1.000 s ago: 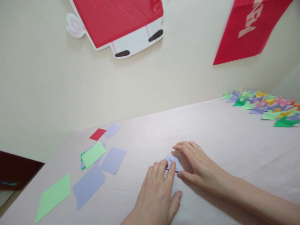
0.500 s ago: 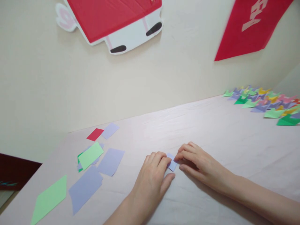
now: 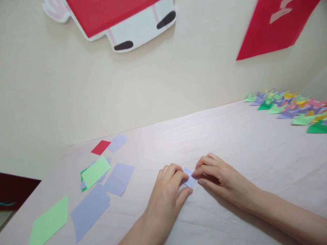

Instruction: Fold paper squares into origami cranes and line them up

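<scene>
A small folded piece of light purple paper point(image 3: 189, 182) lies on the cloth-covered table between my two hands. My left hand point(image 3: 167, 189) holds it down from the left, its curled fingers covering part of the paper and its thumb resting nearer to me. From the right, my right hand point(image 3: 221, 177) has its bent index fingertip on the paper's right edge, with the thumb just below. The fingers hide parts of the paper, so its exact folds cannot be made out.
Flat sheets lie at the left: a light green sheet point(image 3: 49, 221), a large purple sheet point(image 3: 90, 212), a green-topped pile point(image 3: 96, 172) and a red sheet point(image 3: 101, 147). Several rows of colourful folded paper shapes point(image 3: 288, 105) stand at the far right by the wall point(image 3: 153, 88).
The whole view has shifted slightly. Both hands stay at the small purple paper, with the right fingertips still at its right edge; a little more of the paper shows now.
</scene>
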Demonstrator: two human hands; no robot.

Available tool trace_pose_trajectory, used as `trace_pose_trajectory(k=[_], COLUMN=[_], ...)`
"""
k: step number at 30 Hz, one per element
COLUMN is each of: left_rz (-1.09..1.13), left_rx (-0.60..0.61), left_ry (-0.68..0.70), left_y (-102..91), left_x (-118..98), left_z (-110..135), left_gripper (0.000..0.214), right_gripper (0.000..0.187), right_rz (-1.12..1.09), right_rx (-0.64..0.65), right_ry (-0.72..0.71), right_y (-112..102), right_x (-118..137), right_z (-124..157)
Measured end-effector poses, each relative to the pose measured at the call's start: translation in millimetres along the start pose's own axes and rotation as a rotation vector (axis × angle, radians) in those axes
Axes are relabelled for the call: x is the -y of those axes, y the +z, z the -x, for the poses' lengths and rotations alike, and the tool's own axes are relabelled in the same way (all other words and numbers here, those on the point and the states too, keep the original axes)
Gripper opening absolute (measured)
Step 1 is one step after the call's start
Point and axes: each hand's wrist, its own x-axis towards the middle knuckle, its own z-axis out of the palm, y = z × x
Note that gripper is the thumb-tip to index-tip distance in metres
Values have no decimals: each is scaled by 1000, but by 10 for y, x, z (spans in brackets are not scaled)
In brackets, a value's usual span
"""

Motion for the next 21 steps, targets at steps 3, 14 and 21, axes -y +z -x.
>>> trace_pose_trajectory(k=[3,14,21], left_rz=[-3,13,-9], left_rx=[14,-26,-78], left_ry=[-9,10,-28], left_y=[-2,8,69], left_x=[-4,-27,5], left_z=[0,-37,-90], left_gripper=[26,11,17], right_gripper=[16,17,12], right_rz=[1,16,-9], right_rx=[-4,-16,-31], right_ry=[6,10,71], right_y=[2,-10,20], right_x=[4,30,15], right_z=[-5,-12,-60])
